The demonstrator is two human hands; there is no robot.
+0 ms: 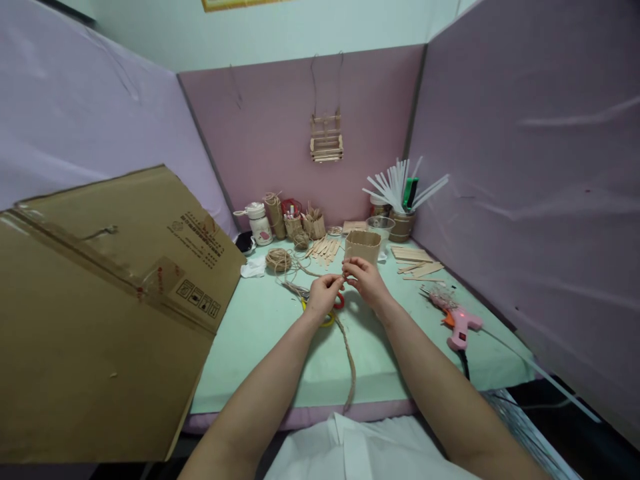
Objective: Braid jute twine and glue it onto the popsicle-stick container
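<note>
My left hand [324, 297] and my right hand [367, 283] meet fingertip to fingertip above the middle of the table, both in a pinch. Between them is jute twine, mostly hidden by the fingers. A thicker length of twine [352, 367] trails from beneath my left hand to the table's front edge. Scissors with yellow and red handles [327, 321] lie under my left hand, partly covered. Just behind my right hand stands a box of wooden craft sticks [363, 247], open at the top. Loose twine runs back to a ball of jute twine [279, 260] at the left.
A pink glue gun [459, 321] lies at the right, its cord off the front edge. Loose craft sticks [324, 251] and white glue sticks [395, 185] are at the back. A large cardboard sheet [125, 320] leans at the left. A small stick swing [327, 140] hangs behind.
</note>
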